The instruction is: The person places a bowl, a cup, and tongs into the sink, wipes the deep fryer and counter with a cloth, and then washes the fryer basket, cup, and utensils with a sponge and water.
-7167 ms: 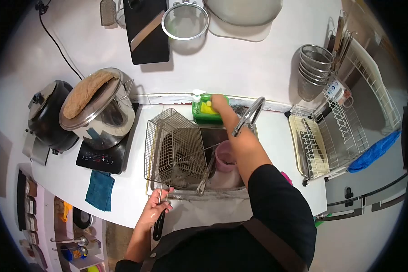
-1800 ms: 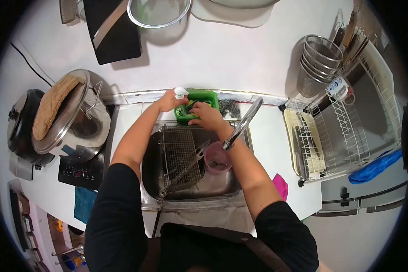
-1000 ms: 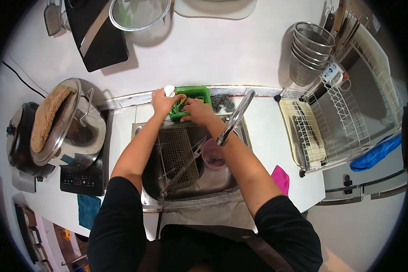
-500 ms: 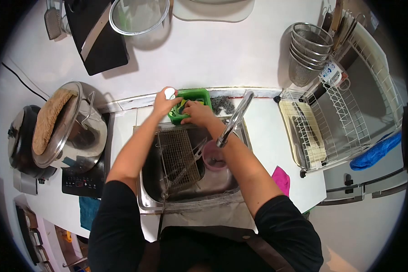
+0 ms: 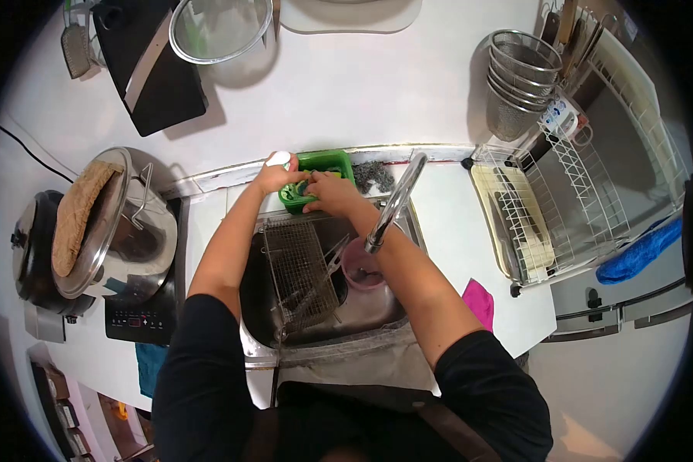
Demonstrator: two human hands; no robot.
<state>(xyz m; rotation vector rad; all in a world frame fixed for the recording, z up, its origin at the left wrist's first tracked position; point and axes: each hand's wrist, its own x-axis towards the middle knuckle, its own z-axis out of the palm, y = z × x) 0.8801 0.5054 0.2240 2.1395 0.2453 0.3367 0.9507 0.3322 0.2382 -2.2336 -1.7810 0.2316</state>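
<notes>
Behind the sink, a green plastic basket (image 5: pixel 345 162) holds a yellow-and-green sponge (image 5: pixel 294 189), partly covered by fingers. My left hand (image 5: pixel 272 179) is at the basket's left side, its fingers curled around a white-capped bottle (image 5: pixel 279 159); the bottle's body is hidden by the hand. My right hand (image 5: pixel 334 194) reaches over the basket's front edge, with bent fingertips closed on the sponge inside. The curved metal faucet (image 5: pixel 399 202) stands just in front of my right forearm in the view.
The sink (image 5: pixel 377 312) holds a wire mesh basket (image 5: pixel 296 266), metal tongs and a pink container (image 5: pixel 362 266). A scouring pad (image 5: pixel 374 176) lies right of the green basket. A dish rack (image 5: pixel 577 208) stands right; a large pot (image 5: pixel 150 223) on the left.
The view has shifted slightly. Both hands stay at the green basket; the left fingers have edged closer to the right hand's fingertips over the sponge.
</notes>
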